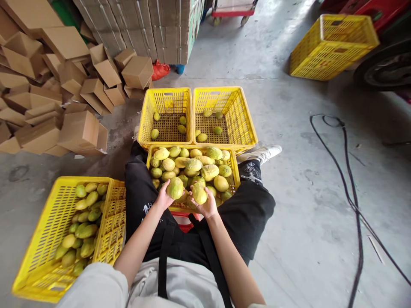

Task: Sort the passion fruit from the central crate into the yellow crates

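My left hand [164, 197] is closed around a yellow-green papaya [175, 188]. In my right hand [208, 204] rests another papaya [199, 193], gripped by the fingers. Both fruits are held side by side over the near edge of a yellow crate [236, 173] between my legs, which is heaped with papayas [210, 172] in green and yellow tones. Just beyond it stand two more yellow crates, the left one [143, 124] and the right one [245, 115], each with several papayas scattered on the bottom.
By my left leg, a yellow crate [35, 244] holds many papayas. Cardboard boxes [78, 130] lie piled at the left, near a wrapped stack [138, 30]. Another yellow crate [321, 55] stands at the back right beside a wheel [390, 68]. A black cable [355, 201] trails over the floor.
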Demonstrator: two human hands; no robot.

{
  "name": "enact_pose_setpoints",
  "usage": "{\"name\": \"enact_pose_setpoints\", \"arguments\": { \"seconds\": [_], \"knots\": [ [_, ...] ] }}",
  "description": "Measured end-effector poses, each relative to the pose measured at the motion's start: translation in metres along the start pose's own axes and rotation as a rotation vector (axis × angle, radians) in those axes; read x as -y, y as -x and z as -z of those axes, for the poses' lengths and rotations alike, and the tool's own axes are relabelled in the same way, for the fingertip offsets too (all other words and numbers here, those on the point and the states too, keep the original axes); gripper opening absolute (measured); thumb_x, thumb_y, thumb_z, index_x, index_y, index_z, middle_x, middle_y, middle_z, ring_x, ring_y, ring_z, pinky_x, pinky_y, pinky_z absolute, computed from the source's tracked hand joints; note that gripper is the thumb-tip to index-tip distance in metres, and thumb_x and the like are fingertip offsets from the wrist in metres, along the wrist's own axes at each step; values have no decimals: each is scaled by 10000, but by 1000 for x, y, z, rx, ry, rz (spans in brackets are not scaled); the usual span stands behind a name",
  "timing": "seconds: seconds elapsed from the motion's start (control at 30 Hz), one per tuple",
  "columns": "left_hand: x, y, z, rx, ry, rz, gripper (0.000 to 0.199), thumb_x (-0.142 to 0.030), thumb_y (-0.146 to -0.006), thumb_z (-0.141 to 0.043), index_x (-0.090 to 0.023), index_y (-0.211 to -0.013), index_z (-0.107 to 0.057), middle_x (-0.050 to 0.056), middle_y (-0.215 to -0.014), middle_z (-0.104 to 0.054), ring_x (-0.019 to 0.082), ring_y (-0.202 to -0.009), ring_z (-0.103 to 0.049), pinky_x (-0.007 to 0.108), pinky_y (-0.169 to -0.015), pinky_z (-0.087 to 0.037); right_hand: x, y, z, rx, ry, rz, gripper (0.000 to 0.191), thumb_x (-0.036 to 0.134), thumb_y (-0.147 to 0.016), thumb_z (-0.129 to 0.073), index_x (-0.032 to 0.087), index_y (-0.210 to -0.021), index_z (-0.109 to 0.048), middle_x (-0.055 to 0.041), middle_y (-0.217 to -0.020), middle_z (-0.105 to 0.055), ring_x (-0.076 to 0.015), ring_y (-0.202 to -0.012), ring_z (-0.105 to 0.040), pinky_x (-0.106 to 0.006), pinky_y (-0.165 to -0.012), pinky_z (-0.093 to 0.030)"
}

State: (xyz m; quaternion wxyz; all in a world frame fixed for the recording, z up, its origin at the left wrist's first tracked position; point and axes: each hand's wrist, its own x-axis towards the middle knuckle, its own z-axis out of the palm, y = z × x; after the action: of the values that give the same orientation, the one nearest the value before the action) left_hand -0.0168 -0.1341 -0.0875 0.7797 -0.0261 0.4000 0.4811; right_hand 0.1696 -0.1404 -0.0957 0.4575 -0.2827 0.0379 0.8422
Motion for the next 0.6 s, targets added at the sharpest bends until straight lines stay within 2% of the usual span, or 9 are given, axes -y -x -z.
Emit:
{"name": "enact_pose_setpoints", "arguments": {
  "seconds": [0.13, 0.27, 0.37, 0.47, 0.6],
  "knots": [
    [-1, 3, -6, -26, 76, -9, 225, -281, -839, -516, -137, -971, -628, 90, -945, -694, 266, -1047, -621, 451, -965, -451, 0, 2, -3, 39, -8, 13, 419, 319, -736, -549, 231, -1145, -565, -74, -1043, -703, -276, -1015, -650, -503, -790, -561],
    [-2, 5, -8, -18, 71, -11, 228, -255, -860, -533, -132, -1030, -622, 86, -986, -697, 245, -1086, -606, 425, -1009, -425, 1, 4, -7, 33, -17, 47, 433, 311, -745, -523, 209, -1164, -566, -99, -1090, -695, -288, -1092, -620, -548, -869, -529],
    [-2, 5, -6, -7, 63, -14, 274, -283, -871, -541, -146, -1100, -602, 83, -1010, -695, 232, -1069, -614, 429, -1014, -424, 2, 5, -7, 9, -16, 75, 418, 312, -760, -572, 199, -1163, -569, -93, -1064, -704, -273, -1037, -651, -501, -853, -556],
    [0, 3, -2, -27, 51, -24, 286, -293, -882, -532, -172, -1134, -590, 58, -1011, -698, 190, -970, -647, 408, -1000, -445, 1, 4, -5, 15, 14, 54, 451, 303, -739, -646, 207, -1171, -560, -73, -1029, -714, -241, -928, -687, -417, -777, -598],
    [3, -1, 3, 27, 1, -10, 346, -327, -870, -536, -134, -1152, -586, 100, -1044, -685, 211, -973, -646, 401, -963, -471, 0, 2, -3, 58, 0, 27, 491, 342, -708, -693, 239, -1167, -552, -38, -934, -715, -167, -702, -675, -248, -517, -578]
  ]
}}
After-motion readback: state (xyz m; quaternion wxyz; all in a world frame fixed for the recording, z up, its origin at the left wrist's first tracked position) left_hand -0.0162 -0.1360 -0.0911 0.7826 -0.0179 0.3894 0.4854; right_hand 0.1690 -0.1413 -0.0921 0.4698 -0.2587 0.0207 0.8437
